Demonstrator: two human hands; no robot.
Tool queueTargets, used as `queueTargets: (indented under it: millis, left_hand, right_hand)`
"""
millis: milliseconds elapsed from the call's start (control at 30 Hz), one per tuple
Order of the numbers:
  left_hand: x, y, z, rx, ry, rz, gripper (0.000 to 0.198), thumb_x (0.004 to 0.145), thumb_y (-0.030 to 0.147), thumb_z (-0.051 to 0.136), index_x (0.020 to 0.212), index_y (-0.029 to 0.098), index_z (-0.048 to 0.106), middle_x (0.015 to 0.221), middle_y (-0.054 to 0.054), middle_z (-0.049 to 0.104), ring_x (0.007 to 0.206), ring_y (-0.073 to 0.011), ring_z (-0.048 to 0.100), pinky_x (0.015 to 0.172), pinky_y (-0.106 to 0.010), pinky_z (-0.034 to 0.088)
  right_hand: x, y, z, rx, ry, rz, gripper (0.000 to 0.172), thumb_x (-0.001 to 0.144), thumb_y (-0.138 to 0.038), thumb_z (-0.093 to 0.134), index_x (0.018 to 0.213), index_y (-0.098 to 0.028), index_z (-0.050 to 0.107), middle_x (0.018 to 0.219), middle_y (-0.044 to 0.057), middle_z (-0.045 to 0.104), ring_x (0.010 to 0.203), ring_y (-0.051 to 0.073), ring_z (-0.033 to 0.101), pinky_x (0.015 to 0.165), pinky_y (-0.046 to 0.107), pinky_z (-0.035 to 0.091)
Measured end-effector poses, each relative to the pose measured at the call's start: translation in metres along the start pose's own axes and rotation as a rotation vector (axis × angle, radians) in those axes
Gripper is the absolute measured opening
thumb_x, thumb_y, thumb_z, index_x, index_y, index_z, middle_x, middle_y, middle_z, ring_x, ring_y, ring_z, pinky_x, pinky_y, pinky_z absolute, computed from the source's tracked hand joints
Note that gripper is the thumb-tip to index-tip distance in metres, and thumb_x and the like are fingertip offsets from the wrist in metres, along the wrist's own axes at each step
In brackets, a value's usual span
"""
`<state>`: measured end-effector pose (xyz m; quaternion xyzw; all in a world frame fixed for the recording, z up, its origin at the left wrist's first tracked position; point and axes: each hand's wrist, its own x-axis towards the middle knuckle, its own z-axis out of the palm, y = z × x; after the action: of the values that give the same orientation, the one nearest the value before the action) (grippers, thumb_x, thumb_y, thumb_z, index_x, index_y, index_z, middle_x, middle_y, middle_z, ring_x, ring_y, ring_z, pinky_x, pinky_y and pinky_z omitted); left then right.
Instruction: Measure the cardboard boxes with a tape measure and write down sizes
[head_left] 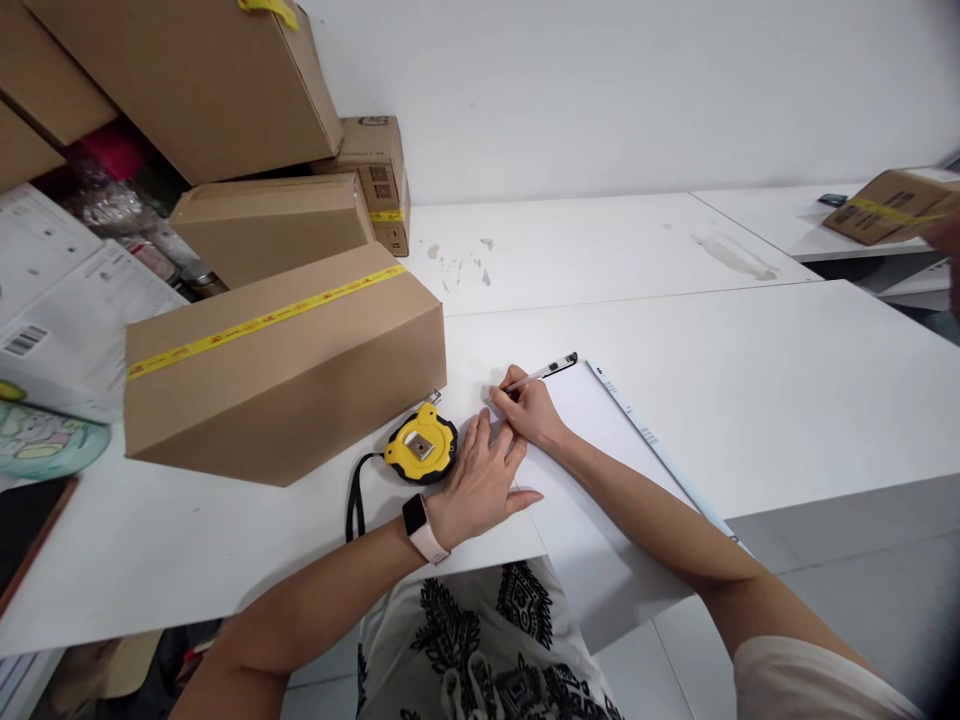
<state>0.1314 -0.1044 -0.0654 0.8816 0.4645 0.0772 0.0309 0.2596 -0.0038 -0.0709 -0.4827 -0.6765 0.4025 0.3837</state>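
My right hand is closed around a pen, its tip near the upper left corner of a white paper pad. Just to the left, my left hand lies flat with the fingers stretched out, its fingertips by the pad's left edge. A smartwatch is on the left wrist. Beside the left hand sits a yellow and black tape measure with a black strap. Its metal end shows near the lower corner of a long cardboard box sealed with yellow tape.
Several more cardboard boxes crowd the back left, with a white printed carton in front of them. The white table runs to the right. At the far right, a person's hand is by a taped box.
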Motion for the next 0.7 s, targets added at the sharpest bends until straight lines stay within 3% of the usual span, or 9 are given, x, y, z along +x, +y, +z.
queueTargets:
  millis: [333, 700]
  left_hand:
    - [-0.0008, 0.0009, -0.0005, 0.001, -0.002, 0.000, 0.084, 0.090, 0.064, 0.054, 0.148, 0.004, 0.040, 0.148, -0.027, 0.045, 0.141, -0.0509, 0.035, 0.117, -0.061, 0.026]
    - [-0.0013, -0.0001, 0.0032, 0.005, 0.033, 0.004, 0.083, 0.089, 0.065, 0.055, 0.146, 0.006, 0.042, 0.147, -0.025, 0.047, 0.142, -0.0475, 0.035, 0.119, -0.060, 0.025]
  right_hand:
    - [0.0012, 0.0035, 0.0012, 0.016, 0.004, 0.008, 0.019, 0.081, -0.030, 0.058, 0.069, -0.023, 0.046, 0.056, -0.006, 0.044, 0.052, 0.012, 0.042, 0.053, 0.028, 0.033]
    - [0.0011, 0.0026, 0.0002, 0.001, 0.017, 0.013, 0.018, 0.080, -0.031, 0.058, 0.069, -0.022, 0.046, 0.054, -0.007, 0.044, 0.052, 0.011, 0.041, 0.053, 0.027, 0.033]
